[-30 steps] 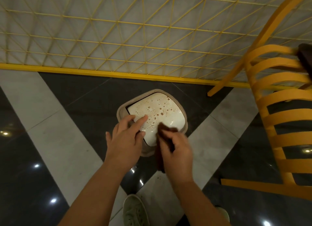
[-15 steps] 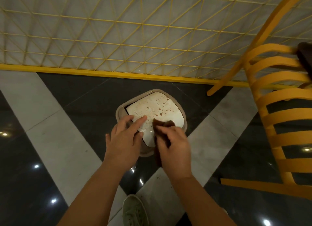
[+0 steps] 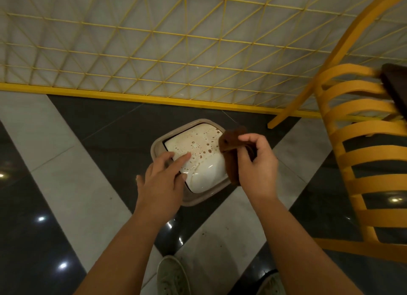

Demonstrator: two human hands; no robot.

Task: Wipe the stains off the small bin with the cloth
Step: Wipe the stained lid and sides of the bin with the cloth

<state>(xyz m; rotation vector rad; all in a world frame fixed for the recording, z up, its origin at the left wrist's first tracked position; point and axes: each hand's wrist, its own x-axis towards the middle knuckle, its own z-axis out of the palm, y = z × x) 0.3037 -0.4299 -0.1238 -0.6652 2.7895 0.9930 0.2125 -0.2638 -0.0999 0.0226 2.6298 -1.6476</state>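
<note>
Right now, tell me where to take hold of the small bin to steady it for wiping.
Grip the small bin by its tan rim, from the left. The left hand is beside that edge; the right hand holds the cloth at the right.

My right hand (image 3: pixel 256 162) has carried the brown cloth (image 3: pixel 231 147) from the lid's (image 3: pixel 204 160) six o'clock edge to three o'clock.

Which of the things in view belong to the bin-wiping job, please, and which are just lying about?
Job: small bin with stained white lid; brown cloth in right hand; left hand steadying the lid.
Lying about: yellow chair; yellow mesh fence; shoes.
</note>
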